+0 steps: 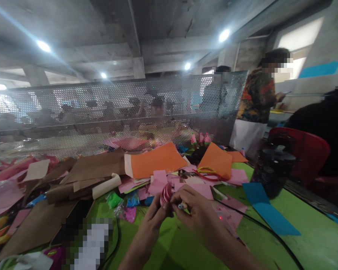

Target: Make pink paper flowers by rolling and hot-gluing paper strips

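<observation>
Pinched in the fingers of my left hand is a small pink layered paper piece, its folds standing upright. My right hand is closed close beside it, fingertips at the piece's right edge. A slim pen-like tool with a pale, rounded end pokes out between the right fingers; its other end is hidden, and I cannot tell its exact kind. Pink paper sheets lie just behind both hands. Small bags of green, blue and magenta material rest left of my left hand on the green tabletop.
Orange sheets and brown sheets pile up before a perforated metal screen. Red-and-yellow-handled scissors lie among them. A black cable, blue strip and dark container are on the right. A person stands beyond.
</observation>
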`<state>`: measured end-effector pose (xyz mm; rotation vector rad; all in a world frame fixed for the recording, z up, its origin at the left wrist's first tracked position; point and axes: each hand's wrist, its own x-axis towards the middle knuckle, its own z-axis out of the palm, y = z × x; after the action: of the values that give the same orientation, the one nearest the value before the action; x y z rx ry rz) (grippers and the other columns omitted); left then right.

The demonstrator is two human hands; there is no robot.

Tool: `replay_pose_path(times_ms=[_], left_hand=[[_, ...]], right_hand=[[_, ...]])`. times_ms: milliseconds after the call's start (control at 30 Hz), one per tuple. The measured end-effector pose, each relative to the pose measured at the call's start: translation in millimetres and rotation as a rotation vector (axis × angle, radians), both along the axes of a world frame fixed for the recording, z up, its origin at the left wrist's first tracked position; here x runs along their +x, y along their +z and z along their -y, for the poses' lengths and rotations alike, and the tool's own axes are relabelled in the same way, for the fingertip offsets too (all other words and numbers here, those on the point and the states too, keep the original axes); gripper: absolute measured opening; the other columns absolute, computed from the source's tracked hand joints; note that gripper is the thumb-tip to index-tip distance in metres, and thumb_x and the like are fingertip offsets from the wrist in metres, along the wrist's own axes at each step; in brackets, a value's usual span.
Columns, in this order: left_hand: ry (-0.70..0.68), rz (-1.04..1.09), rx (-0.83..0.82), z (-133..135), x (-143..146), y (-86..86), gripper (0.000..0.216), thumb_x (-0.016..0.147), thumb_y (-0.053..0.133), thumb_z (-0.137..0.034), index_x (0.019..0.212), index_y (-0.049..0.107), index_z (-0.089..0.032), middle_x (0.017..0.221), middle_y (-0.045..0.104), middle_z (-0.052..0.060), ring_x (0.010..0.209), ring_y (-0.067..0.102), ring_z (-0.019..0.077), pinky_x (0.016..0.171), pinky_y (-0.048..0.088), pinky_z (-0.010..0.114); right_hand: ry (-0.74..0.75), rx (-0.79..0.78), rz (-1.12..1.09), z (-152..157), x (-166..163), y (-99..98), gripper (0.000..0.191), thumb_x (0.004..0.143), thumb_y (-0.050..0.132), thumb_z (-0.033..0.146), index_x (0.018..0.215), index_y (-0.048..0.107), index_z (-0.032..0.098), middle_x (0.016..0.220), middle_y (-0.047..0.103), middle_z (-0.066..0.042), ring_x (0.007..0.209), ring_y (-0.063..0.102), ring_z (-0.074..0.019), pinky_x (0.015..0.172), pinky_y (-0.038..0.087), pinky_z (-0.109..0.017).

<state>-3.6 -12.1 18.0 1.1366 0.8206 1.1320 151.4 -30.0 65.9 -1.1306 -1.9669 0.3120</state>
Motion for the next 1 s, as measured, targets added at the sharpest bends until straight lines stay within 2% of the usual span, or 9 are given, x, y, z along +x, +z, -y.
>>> replay_pose_path(times_ms=[133, 267, 433, 600, 700, 867, 1000], left_hand=[[0.073, -0.033, -0.046, 0, 0, -4.3, 0.064, 0.077, 0.066, -0.051, 0.133, 0.054, -0.021, 0.118, 0.067, 0.009, 0.110, 0.058, 0.0262, 0.098, 0.042, 0.035], [0.046, 0.026, -0.067, 3, -1, -0.7, 0.064, 0.076, 0.068, -0.050, 0.133, 0.054, -0.023, 0.125, 0.064, 0.008, 0.120, 0.053, 0.0272, 0.102, 0.040, 0.035], [0.005, 0.056, -0.045, 4, 0, 6.1, 0.061, 0.077, 0.067, -0.048, 0.131, 0.056, -0.022, 0.119, 0.067, 0.008, 0.110, 0.059, 0.0262, 0.101, 0.040, 0.037], [0.083, 0.122, -0.099, -1, 5, -9.0, 0.063, 0.075, 0.069, -0.050, 0.129, 0.057, -0.022, 0.125, 0.063, 0.009, 0.116, 0.055, 0.0269, 0.102, 0.040, 0.037], [0.075, 0.141, -0.125, -3, 5, -14.8, 0.065, 0.075, 0.068, -0.049, 0.132, 0.054, -0.022, 0.124, 0.063, 0.009, 0.109, 0.059, 0.0249, 0.099, 0.041, 0.036], [-0.019, 0.159, -0.111, 1, 0, -3.5, 0.062, 0.079, 0.065, -0.045, 0.135, 0.051, -0.023, 0.104, 0.067, 0.006, 0.087, 0.061, 0.0181, 0.089, 0.044, 0.030], [-0.090, 0.189, -0.071, 5, -2, 4.9, 0.057, 0.082, 0.063, -0.042, 0.135, 0.051, -0.024, 0.096, 0.065, 0.004, 0.081, 0.057, 0.0152, 0.085, 0.043, 0.028]], right_hand=[[0.011, -0.004, -0.014, 1, -2, 0.6, 0.021, 0.076, 0.053, 0.000, 0.079, 0.059, 0.020, 0.083, 0.059, -0.001, 0.072, 0.059, -0.0147, 0.063, 0.044, -0.024], [0.002, -0.007, -0.032, 3, -4, 1.0, 0.021, 0.074, 0.052, 0.000, 0.077, 0.057, 0.020, 0.083, 0.058, -0.002, 0.073, 0.058, -0.0154, 0.064, 0.044, -0.024], [-0.023, -0.023, -0.019, 3, -6, 3.2, 0.021, 0.073, 0.052, -0.001, 0.075, 0.056, 0.020, 0.082, 0.057, -0.001, 0.070, 0.057, -0.0151, 0.061, 0.042, -0.024], [-0.037, 0.006, -0.006, 0, -6, 0.7, 0.020, 0.072, 0.052, 0.000, 0.073, 0.055, 0.020, 0.081, 0.057, -0.001, 0.070, 0.056, -0.0152, 0.061, 0.041, -0.024], [-0.039, 0.024, 0.000, 0, -5, -1.2, 0.020, 0.072, 0.052, 0.001, 0.075, 0.055, 0.020, 0.080, 0.057, -0.001, 0.069, 0.056, -0.0149, 0.059, 0.041, -0.023], [-0.037, -0.002, 0.011, 0, -4, -0.2, 0.019, 0.073, 0.052, 0.001, 0.075, 0.055, 0.020, 0.081, 0.057, -0.001, 0.069, 0.056, -0.0145, 0.060, 0.040, -0.023], [-0.030, 0.009, 0.019, 0, -4, 0.3, 0.019, 0.074, 0.052, 0.001, 0.076, 0.055, 0.020, 0.081, 0.057, -0.001, 0.070, 0.056, -0.0147, 0.062, 0.041, -0.024]])
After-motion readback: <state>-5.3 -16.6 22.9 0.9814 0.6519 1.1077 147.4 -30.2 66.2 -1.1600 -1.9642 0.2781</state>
